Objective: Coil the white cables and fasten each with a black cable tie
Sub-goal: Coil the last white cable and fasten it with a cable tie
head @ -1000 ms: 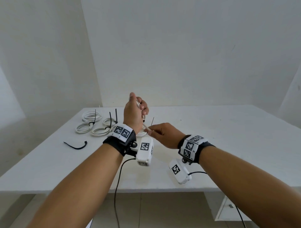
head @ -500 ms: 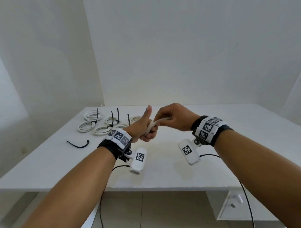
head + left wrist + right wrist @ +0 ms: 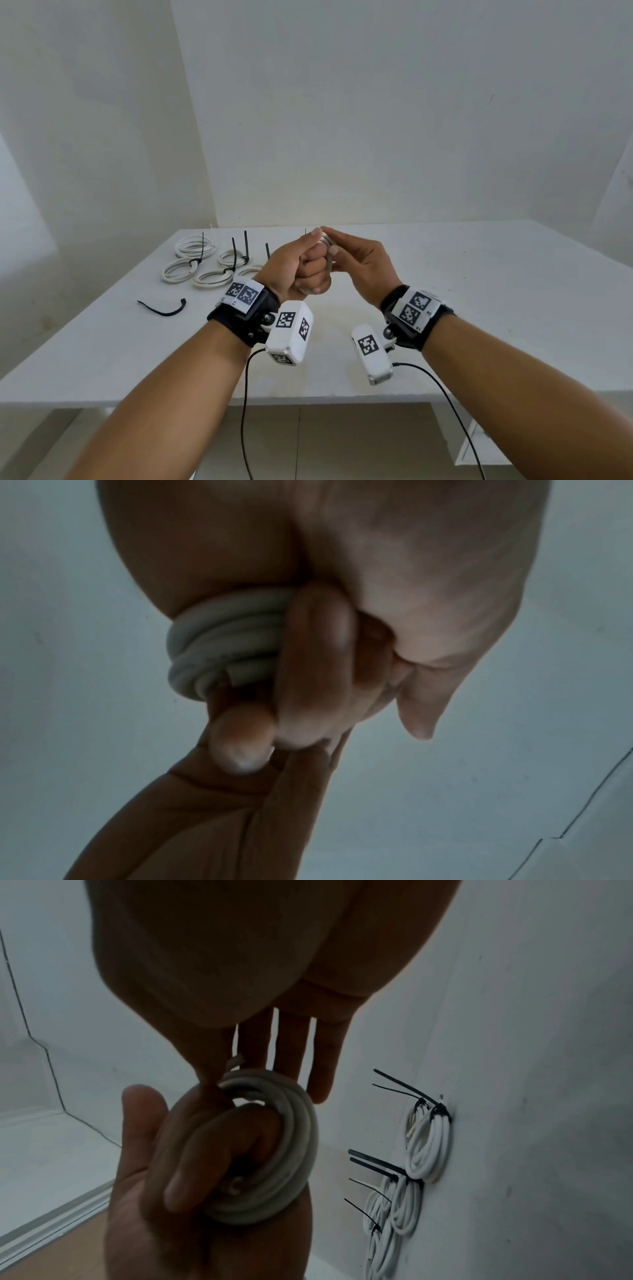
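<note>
My left hand (image 3: 310,270) is raised above the table as a fist and grips a small coil of white cable (image 3: 291,1150), its fingers curled through the loops (image 3: 219,645). My right hand (image 3: 337,240) meets it from the right. Thumb and forefinger pinch the cable's free end (image 3: 236,1062) at the top of the coil, and the other fingers are stretched out straight. In the head view only a short strip of the cable (image 3: 329,262) shows between the two hands. One loose black cable tie (image 3: 162,308) lies curved on the table's left side.
Several coils fastened with black ties (image 3: 202,263) lie at the table's back left, their tie tails sticking up (image 3: 428,1150). The white table (image 3: 479,291) stands in a corner of white walls. Thin black leads hang from the wrist cameras below the front edge.
The right hand has swung in from the right and closed on the left fist. The stretch of cable between the hands has gone into the coil. Both hands sit slightly higher.
</note>
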The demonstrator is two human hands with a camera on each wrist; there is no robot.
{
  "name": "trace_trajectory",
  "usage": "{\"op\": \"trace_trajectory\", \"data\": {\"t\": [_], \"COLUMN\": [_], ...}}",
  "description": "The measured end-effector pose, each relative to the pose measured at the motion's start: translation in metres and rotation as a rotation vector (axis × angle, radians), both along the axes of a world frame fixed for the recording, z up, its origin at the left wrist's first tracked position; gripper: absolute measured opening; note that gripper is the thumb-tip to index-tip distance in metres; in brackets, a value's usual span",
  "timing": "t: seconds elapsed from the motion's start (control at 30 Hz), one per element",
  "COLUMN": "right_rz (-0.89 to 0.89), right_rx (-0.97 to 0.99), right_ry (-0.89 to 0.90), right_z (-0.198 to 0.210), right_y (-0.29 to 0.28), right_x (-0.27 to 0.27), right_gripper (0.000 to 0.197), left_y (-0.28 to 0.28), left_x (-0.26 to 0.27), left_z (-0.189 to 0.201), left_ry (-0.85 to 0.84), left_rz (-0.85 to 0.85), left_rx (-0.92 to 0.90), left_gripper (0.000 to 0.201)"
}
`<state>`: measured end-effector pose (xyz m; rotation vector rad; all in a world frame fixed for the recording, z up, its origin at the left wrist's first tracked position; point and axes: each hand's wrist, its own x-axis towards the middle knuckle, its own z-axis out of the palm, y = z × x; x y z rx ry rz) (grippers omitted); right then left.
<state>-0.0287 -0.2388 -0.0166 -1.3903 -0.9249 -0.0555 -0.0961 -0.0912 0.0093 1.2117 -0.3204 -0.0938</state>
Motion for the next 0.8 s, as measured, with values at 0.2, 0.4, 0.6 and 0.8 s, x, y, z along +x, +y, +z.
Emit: {"op": "trace_trajectory", "data": {"t": [0.2, 0.4, 0.6, 0.8], "right_rz": [-0.109, -0.242, -0.287, -0.327], "right_rx": [-0.067, -0.034, -0.011, -0.036], "right_ry": [-0.021, -0.059, -0.042, -0.091], "right_z": [0.004, 0.001, -0.003, -0.004], "right_y": [-0.002, 0.000, 0.007, 0.012], "right_x": [0.003, 0.002, 0.003, 0.002], "right_gripper": [0.031, 0.029, 0.031, 0.031], "left_y": [-0.007, -0.010, -0.015, -0.010], "left_x": [0.001, 0.002, 0.000, 0.000], "left_z": [-0.001, 0.013, 0.020, 0.023], "left_ry": [0.037, 0.084, 0.129, 0.130], "left_rz": [0.058, 0.219, 0.383, 0.563], "left_rx": [0.009, 0.229, 0.442, 0.536], "left_gripper": [0.061, 0.070, 0.068, 0.064]}}
